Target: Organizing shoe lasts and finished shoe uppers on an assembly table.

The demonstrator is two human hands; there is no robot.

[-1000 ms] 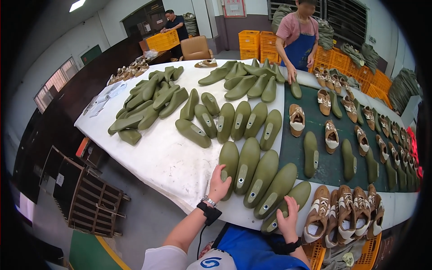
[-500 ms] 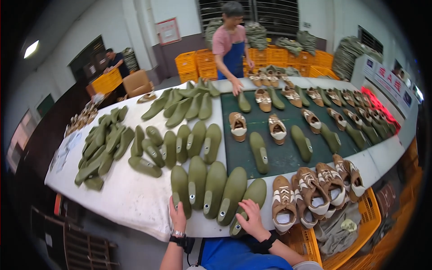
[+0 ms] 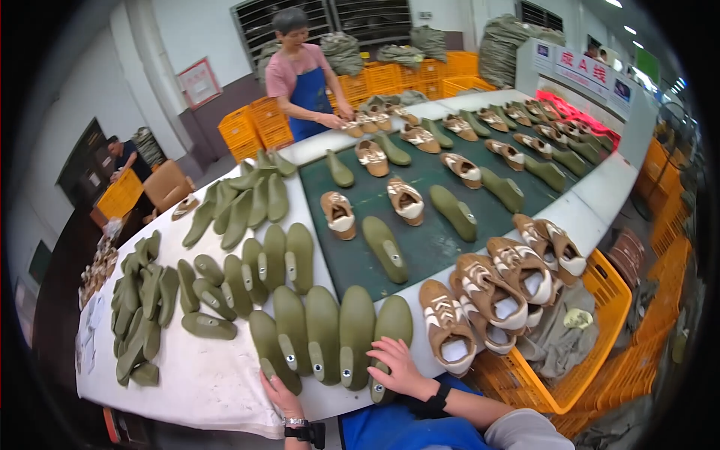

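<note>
Alignment seems underway: left hand and right hand, loosely open, bracket 5 green lasts. Next probably needs even pressure.

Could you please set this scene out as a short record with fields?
left hand: at the near end of the leftmost green last in the front row
right hand: over the rightmost last
front row: five lasts on the white table
green surface: brown-and-white shoes, more lasts
near right: more shoes, orange crate
across table: co-worker in pink and blue
</note>
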